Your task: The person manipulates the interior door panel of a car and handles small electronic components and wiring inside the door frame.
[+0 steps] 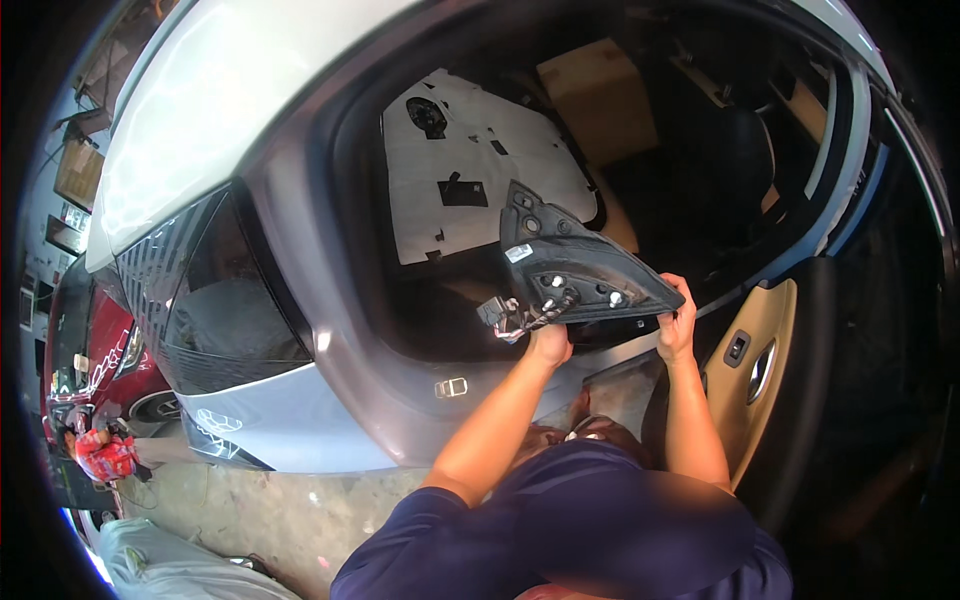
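Observation:
Both my hands hold up a black triangular plastic car part (580, 255) in front of an open car doorway. White clips and a small pale label show on the side of it facing me. A bundle of wires with a plug (503, 318) hangs at its lower left edge. My left hand (551, 345) is closed under the lower edge beside the wires, its fingers partly hidden by the part. At the pointed right end, my right hand (679, 325) grips with its fingers curled round the edge.
Inside the car lie a white sheet-like panel (410, 180) with black patches and a cardboard box (600, 100). An open door with tan trim (765, 360) stands at my right. A metal striker (452, 387) sits on the pillar. Far left are a red car (90, 340) and a person (105, 453).

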`<state>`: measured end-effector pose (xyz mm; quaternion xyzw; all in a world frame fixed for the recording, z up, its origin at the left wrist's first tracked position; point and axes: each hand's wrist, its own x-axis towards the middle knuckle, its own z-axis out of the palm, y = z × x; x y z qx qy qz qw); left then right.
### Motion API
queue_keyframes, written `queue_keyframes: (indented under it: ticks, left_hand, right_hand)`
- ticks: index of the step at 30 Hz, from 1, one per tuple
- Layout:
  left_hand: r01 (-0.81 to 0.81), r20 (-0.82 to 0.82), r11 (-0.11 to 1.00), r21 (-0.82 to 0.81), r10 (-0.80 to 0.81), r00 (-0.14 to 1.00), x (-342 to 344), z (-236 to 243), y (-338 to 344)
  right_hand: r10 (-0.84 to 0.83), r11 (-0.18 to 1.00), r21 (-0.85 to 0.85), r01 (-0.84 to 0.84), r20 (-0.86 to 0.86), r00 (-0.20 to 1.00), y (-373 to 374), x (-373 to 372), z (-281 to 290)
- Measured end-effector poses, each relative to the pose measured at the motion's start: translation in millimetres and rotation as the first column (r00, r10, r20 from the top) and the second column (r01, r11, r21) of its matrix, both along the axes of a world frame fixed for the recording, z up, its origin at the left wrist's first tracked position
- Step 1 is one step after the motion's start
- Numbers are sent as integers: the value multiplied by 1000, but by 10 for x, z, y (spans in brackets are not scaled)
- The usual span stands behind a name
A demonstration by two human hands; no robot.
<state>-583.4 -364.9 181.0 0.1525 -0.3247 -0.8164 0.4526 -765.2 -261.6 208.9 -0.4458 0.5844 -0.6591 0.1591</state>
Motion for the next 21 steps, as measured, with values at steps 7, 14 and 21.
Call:
queue_keyframes:
  ticks: [7, 14, 21]
  left_hand:
    - [-9, -24, 1000, -15, 8, 1000, -7, -376, 45]
    - [-30, 109, 993, -117, 43, 993, 210, -662, 94]
    - [123, 60, 991, -56, -120, 991, 206, -27, 303]
  right_hand:
    - [63, 995, 76, -63, -3, 998, 32, -50, 66]
    - [432, 807, 384, -448, 133, 892, 115, -228, 663]
    - [189, 982, 67, -177, -257, 948, 271, -170, 1863]
